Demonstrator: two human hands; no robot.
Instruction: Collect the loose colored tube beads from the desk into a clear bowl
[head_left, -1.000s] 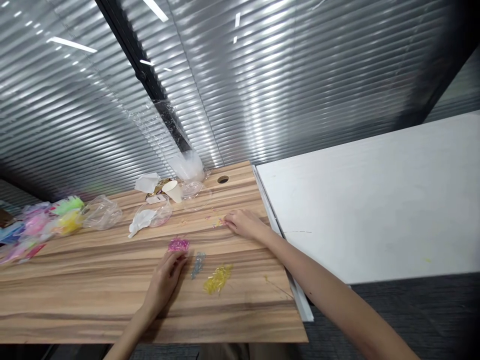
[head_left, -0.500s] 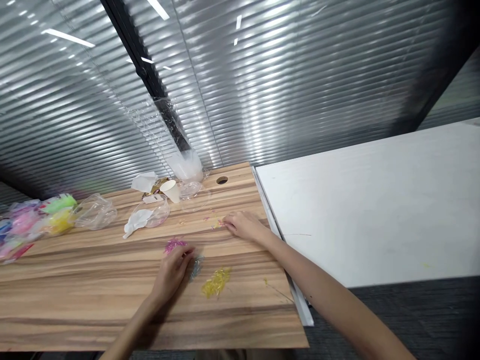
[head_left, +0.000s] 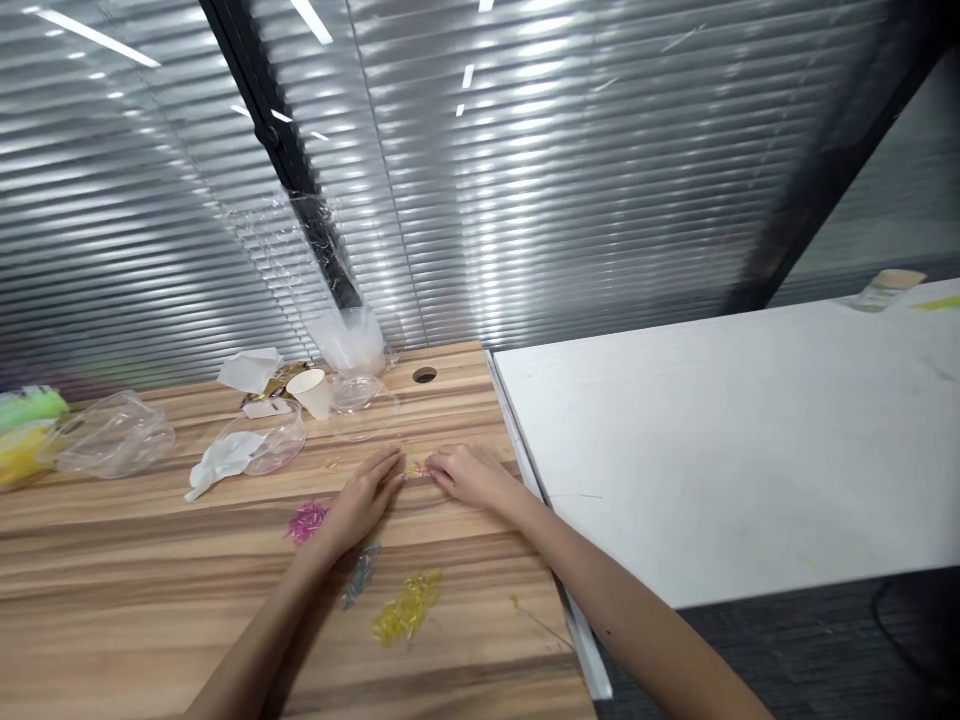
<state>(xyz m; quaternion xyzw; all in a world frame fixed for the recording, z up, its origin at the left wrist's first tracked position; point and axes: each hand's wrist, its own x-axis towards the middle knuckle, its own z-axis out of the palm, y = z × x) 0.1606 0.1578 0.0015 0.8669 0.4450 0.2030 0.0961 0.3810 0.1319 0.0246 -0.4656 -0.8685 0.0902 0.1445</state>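
Shreds (head_left: 414, 469) between left hand (head_left: 364, 503) and right hand (head_left: 469, 475) not yet separated; pink pile (head_left: 306, 522), grey pile (head_left: 361, 576), yellow pile (head_left: 407, 609) apart. Fingers narrow; whether holding any, I cannot tell.

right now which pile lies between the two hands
The small mixed pile, pink and yellow, between the left hand and right hand; the pink pile, grey pile and yellow pile each look one colour.

1. Left arm (head_left: 281, 605) bare, slanting up-right from bottom edge.
2. Left hand (head_left: 363, 503) palm down, fingers (head_left: 385, 464) slightly bent.
3. Right arm (head_left: 600, 572) bare, slanting up-left from lower right.
4. Right hand (head_left: 472, 478) palm down, fingers curled, tips near left hand's but apart.
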